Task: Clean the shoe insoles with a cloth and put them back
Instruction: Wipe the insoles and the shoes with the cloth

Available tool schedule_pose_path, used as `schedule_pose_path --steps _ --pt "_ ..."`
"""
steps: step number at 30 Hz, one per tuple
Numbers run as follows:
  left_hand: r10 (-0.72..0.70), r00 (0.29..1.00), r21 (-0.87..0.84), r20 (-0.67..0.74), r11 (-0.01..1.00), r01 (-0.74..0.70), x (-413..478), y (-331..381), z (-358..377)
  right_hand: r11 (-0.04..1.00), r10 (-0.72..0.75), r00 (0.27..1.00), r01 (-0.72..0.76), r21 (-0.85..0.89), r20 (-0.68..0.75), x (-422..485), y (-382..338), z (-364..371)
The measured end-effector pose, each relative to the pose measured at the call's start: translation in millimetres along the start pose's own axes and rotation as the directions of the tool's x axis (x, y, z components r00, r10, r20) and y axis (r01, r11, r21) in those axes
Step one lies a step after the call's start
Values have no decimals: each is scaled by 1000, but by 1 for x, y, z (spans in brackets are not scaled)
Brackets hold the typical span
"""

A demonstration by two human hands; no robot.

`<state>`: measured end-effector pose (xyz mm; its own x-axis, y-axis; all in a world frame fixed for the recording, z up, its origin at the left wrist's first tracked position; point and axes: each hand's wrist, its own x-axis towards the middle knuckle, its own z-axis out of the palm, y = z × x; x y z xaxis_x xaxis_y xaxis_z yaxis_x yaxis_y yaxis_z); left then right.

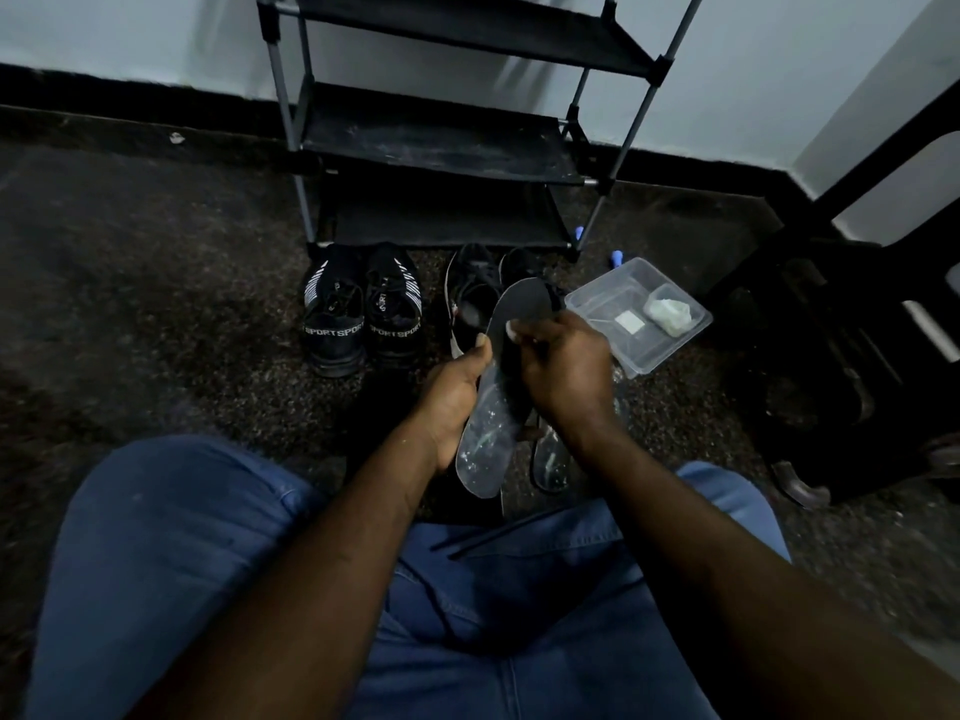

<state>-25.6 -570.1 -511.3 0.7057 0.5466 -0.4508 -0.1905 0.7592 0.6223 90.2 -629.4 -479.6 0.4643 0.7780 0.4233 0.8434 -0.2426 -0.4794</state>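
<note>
A long dark insole [511,309] is held up in front of me, its near end grey and flecked with white. My left hand [457,392] grips it from the left side, thumb on its edge. My right hand [563,363] holds its middle from the right, fingers curled round it; whether a cloth is in that hand is hidden. A second insole [550,462] lies on the floor below my right wrist. Behind the held insole stand two black shoes [470,291] with open tops.
A pair of black SPORT sneakers [361,314] stands to the left. A clear plastic box [639,317] with a pale cloth wad [670,313] sits at right. A black shoe rack [441,142] is behind, dark furniture [831,356] at right. My jeans-clad knees fill the foreground.
</note>
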Motion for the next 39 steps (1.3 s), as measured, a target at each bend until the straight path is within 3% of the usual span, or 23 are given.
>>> schedule_pose_path --steps 3,4,7,12,15,20,23,27,30,31,34,37,39 --pt "-29 999 -80 29 996 31 2 2 -6 970 -234 956 241 -23 175 -15 -6 4" --pt "-33 999 -88 37 995 36 3 3 -7 967 -247 951 254 -14 185 -15 -4 5" --pt "-26 998 -92 65 995 32 4 7 -7 998 -20 999 18 56 39 -9 2 7" --pt "-42 997 -95 59 994 47 7 5 -12 982 -187 970 185 28 153 -19 -13 9" --pt "-32 998 -65 48 997 36 6 6 -9 996 72 997 -73 59 17 -5 -7 6" --pt "-42 999 -61 30 997 44 8 6 -14 983 -169 979 176 -54 114 -15 -16 10" --pt "-36 999 -55 33 998 38 9 7 -14 998 57 998 -56 -33 22 -1 -9 8" --pt "-37 996 -75 82 996 43 12 6 -18 972 -172 978 188 -140 120 -8 -20 10" --pt "-31 997 -61 69 998 35 11 9 -14 988 -6 999 14 -154 51 2 -12 7" --pt "-28 998 -78 60 996 32 13 8 -15 987 -5 999 13 -162 53 3 -12 8" --pt "-16 999 -96 49 995 21 13 6 -18 954 -192 965 226 -197 179 -6 -19 11" --pt "-14 998 -65 62 998 18 14 6 -17 983 -52 996 65 -174 76 1 -11 6" --pt "-13 999 -81 46 997 17 17 5 -19 974 -74 993 92 -208 95 -2 -10 11"
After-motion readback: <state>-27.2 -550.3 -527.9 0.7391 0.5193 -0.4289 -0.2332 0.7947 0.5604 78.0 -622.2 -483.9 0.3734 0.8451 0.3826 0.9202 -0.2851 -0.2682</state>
